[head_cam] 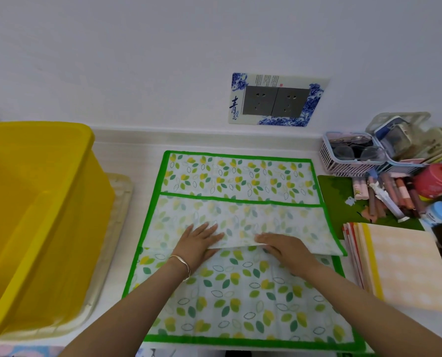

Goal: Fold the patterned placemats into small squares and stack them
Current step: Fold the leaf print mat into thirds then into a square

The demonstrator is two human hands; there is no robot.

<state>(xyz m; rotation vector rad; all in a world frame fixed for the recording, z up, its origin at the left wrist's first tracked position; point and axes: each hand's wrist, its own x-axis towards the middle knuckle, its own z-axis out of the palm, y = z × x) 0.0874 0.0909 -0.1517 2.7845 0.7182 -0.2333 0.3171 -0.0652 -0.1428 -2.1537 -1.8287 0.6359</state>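
While a big yellow bin (pixel 34 215) fills the left of the frame, standing on a clear tray (pixel 122 191), the patterned placemat (pixel 240 292) lies in the centre on the white surface (pixel 127 150). It has green leaves and a green border. A paler flap (pixel 240 217) crosses its middle, with one green edge toward the top of the frame. The left hand (pixel 199 244), with a bracelet (pixel 182 264) at the wrist, lies flat on the flap's lower edge, fingers straight and a little spread. Just to its right, the right hand (pixel 287 249) presses flat on the same edge, fingers straight and together. At the right edge, beside the placemat, lies a stack of folders (pixel 408 261), with pens (pixel 390 197) and a white basket (pixel 328 161) above it.
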